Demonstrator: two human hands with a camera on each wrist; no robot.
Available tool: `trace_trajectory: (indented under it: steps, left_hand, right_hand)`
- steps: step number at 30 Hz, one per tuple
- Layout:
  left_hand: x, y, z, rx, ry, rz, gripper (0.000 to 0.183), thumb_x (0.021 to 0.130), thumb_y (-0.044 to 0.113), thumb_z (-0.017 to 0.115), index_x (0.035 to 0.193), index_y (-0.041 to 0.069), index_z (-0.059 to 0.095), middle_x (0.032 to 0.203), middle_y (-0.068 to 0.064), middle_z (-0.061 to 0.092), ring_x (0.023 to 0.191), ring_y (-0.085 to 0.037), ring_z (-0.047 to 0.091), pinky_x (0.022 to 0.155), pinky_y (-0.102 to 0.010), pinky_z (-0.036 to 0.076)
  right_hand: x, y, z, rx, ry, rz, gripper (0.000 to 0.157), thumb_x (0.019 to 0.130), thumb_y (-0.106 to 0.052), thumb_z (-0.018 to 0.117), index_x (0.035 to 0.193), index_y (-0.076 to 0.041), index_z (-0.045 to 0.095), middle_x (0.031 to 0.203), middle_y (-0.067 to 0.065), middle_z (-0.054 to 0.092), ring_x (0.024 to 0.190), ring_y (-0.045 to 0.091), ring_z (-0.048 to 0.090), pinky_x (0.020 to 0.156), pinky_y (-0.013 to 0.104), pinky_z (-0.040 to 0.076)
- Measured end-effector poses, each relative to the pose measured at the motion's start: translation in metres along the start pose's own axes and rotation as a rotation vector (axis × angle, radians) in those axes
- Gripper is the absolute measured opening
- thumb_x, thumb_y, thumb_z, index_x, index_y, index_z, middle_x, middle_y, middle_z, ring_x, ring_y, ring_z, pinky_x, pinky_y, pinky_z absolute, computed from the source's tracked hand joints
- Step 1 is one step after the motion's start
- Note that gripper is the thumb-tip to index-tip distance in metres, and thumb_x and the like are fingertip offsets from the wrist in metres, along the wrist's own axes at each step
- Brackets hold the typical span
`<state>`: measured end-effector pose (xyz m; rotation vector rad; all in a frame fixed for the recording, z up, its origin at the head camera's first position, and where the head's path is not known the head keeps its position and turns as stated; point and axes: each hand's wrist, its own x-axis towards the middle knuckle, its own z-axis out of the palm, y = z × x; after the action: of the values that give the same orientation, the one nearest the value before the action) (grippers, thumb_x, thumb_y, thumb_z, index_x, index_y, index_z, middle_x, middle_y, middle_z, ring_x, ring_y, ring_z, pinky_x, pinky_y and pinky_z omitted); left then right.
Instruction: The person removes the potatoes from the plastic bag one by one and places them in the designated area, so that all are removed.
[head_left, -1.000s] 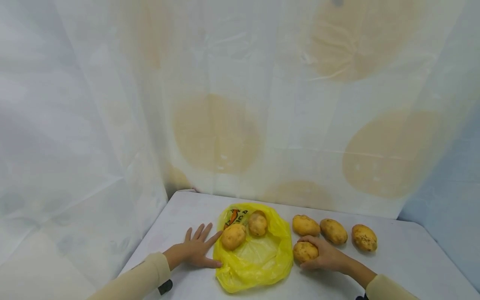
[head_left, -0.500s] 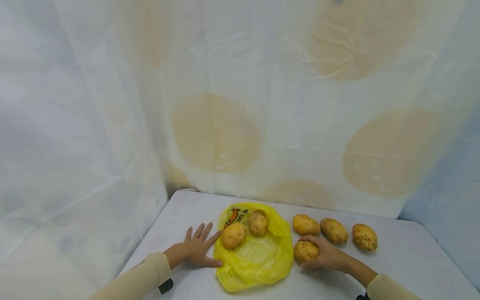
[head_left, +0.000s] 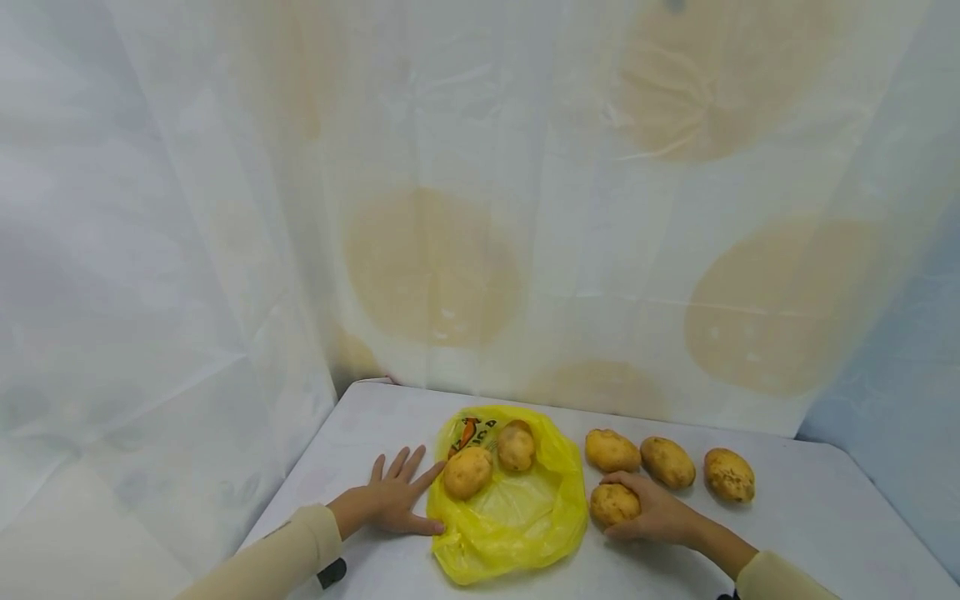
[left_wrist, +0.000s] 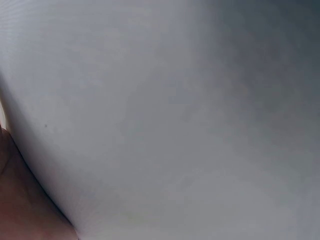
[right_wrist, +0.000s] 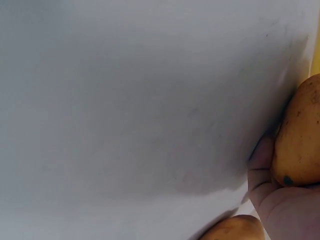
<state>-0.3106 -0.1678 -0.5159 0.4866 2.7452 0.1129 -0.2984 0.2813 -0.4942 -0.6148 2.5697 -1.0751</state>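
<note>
A yellow plastic bag (head_left: 517,542) lies spread on the table, its edge bunched up round two potatoes: one potato (head_left: 468,473) at its left and another potato (head_left: 516,447) farther back. My left hand (head_left: 396,500) rests flat with spread fingers, thumb and little-side fingertips right at the bag's left edge. Just right of the bag, my right hand (head_left: 654,510) grips a potato (head_left: 613,505) between thumb and fingers. The right wrist view shows the thumb (right_wrist: 261,160) against that potato (right_wrist: 300,135). Only a bit of the left hand (left_wrist: 25,200) shows in the left wrist view.
Behind the right hand lie three more potatoes in a row: the left one (head_left: 612,450), the middle one (head_left: 667,462) and the right one (head_left: 729,476). A white-covered table (head_left: 810,533) bears everything. A pale curtain (head_left: 585,250) with tan spots hangs along its back edge.
My right hand and the potato it grips have shifted very slightly to the right. The left hand and the bag stay put.
</note>
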Motion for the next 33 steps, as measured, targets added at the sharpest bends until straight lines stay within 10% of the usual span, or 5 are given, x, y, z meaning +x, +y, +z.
trace_trajectory:
  steps: [17, 33]
  left_hand:
    - [0.001, 0.001, 0.001, -0.006, -0.008, -0.009, 0.109, 0.07, 0.092, 0.047, 0.158, 0.035, 0.018, 0.168, -0.013, 0.002, 0.152, -0.042, 0.005, 0.115, -0.071, 0.0]
    - [0.003, -0.003, 0.002, -0.015, -0.006, -0.009, 0.109, 0.07, 0.093, 0.046, 0.158, 0.036, 0.017, 0.168, -0.012, 0.001, 0.153, -0.042, 0.004, 0.115, -0.071, -0.002]
  right_hand:
    - [-0.01, 0.004, -0.006, -0.018, 0.001, -0.027, 0.076, 0.076, -0.03, 0.086, 0.137, -0.005, 0.049, 0.136, 0.017, 0.055, 0.123, 0.037, 0.052, 0.096, 0.062, 0.044]
    - [-0.013, 0.011, -0.008, 0.047, 0.015, 0.029, 0.075, 0.076, -0.026, 0.086, 0.137, -0.007, 0.048, 0.129, 0.012, 0.059, 0.111, 0.024, 0.056, 0.088, 0.044, 0.048]
